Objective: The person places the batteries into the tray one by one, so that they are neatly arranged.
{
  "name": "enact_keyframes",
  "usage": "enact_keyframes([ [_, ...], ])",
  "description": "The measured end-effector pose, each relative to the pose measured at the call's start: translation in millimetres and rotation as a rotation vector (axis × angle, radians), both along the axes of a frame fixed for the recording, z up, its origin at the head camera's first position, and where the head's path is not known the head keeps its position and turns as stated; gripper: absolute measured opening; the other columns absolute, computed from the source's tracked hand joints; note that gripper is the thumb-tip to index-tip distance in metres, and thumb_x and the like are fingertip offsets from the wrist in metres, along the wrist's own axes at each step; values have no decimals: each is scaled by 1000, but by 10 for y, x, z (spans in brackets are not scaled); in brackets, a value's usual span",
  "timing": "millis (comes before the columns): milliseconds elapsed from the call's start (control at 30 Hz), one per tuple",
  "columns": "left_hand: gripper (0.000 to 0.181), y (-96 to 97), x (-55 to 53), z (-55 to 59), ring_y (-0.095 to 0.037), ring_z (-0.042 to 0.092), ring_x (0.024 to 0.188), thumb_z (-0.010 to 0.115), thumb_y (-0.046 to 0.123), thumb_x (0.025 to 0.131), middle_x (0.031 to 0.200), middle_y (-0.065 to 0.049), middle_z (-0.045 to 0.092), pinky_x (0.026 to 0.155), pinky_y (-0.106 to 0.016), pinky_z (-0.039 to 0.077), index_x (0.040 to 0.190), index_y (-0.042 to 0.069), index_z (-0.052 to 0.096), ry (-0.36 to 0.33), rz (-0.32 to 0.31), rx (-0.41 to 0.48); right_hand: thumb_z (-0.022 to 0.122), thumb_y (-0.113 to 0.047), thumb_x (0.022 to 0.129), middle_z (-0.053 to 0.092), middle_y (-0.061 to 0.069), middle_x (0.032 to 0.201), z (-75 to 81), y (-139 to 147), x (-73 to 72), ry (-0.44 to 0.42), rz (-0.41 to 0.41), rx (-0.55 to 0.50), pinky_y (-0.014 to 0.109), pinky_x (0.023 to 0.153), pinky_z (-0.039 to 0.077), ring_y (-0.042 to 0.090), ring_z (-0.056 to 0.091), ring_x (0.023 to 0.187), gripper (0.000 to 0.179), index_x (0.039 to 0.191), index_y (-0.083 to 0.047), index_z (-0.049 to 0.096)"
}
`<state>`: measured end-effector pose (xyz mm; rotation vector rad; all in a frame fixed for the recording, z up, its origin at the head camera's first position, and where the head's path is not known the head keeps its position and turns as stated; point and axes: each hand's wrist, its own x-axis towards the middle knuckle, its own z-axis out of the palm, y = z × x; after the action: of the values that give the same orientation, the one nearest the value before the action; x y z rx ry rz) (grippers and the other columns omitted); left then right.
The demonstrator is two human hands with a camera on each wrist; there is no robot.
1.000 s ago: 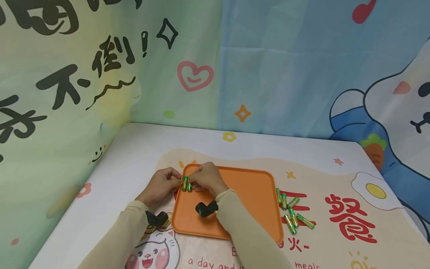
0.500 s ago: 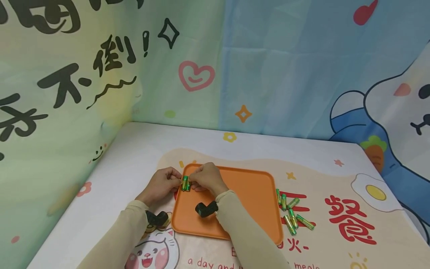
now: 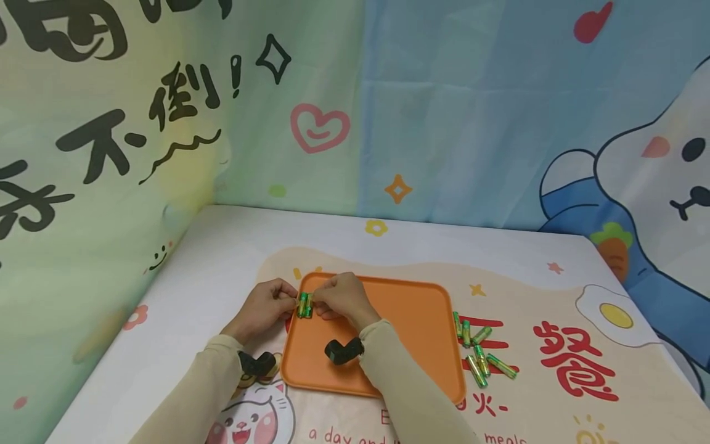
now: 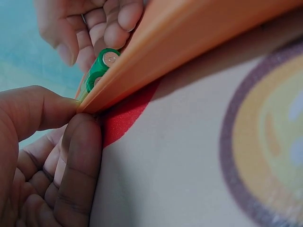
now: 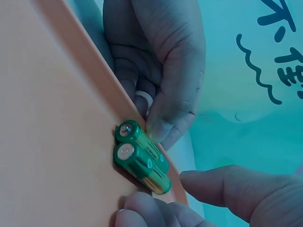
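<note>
Two green-and-gold batteries (image 3: 305, 306) lie side by side against the left rim of an orange tray (image 3: 410, 336). In the right wrist view, one battery (image 5: 147, 170) shows a flat end and the battery (image 5: 144, 142) nearer the rim shows a nub. My left hand (image 3: 263, 309) pinches the tray's left rim between thumb and fingers, as the left wrist view confirms. Just right of the pair is my right hand (image 3: 345, 300). Its thumb (image 5: 213, 187) and fingers (image 5: 147, 208) are apart around the near end of the batteries, with no grip visible; contact is unclear.
Several loose green batteries (image 3: 481, 348) lie on the printed tablecloth (image 3: 543, 308) just right of the tray. A patterned cloth backdrop (image 3: 455, 123) stands behind and to the left of the table. Black wrist cameras (image 3: 342, 351) sit on both sleeves.
The right-hand battery has moved left and lies against the other one. My left hand keeps its hold on the rim. The head view has shifted slightly.
</note>
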<state>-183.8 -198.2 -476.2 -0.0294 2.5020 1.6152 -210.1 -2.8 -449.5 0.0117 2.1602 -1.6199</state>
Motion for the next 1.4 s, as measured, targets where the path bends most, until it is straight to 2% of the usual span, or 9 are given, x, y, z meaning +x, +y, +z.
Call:
enact_keyframes([
  [267,13,18,-17,-50,-13,60,70,67,3,92,83,-4,68,66,-25,51,104,-2,68,19,-15,-30,73,-12,90,76,16,86,3,215,43,17,10,-19,34,68,62,23,74,72,12,93,-1,75],
  [600,17,-12,-7,-56,-14,61,74,66,6,93,85,-6,65,67,-25,53,107,-3,68,13,-29,-22,76,-15,91,74,15,99,40,655,96,40,-45,-12,36,73,62,24,71,82,17,104,-3,75],
  [933,20,-19,31,12,-17,59,76,63,7,93,86,-6,65,69,-25,51,110,-2,67,-2,-35,-59,74,-12,93,74,18,102,147,1257,164,58,-155,-11,38,75,62,26,72,83,18,106,1,75],
  [1167,21,-44,40,18,-17,61,78,63,8,94,89,-7,66,70,-25,53,112,-2,66,-8,-46,-66,74,-13,94,73,20,103,177,1665,201,52,-242,45,36,75,62,27,72,85,19,107,1,75],
  [1400,23,12,37,15,-16,62,80,63,9,95,92,-8,67,70,-24,54,114,-3,65,-36,-56,-53,73,-15,95,72,19,102,236,2084,322,81,-298,105,35,77,62,26,71,83,26,112,4,72],
])
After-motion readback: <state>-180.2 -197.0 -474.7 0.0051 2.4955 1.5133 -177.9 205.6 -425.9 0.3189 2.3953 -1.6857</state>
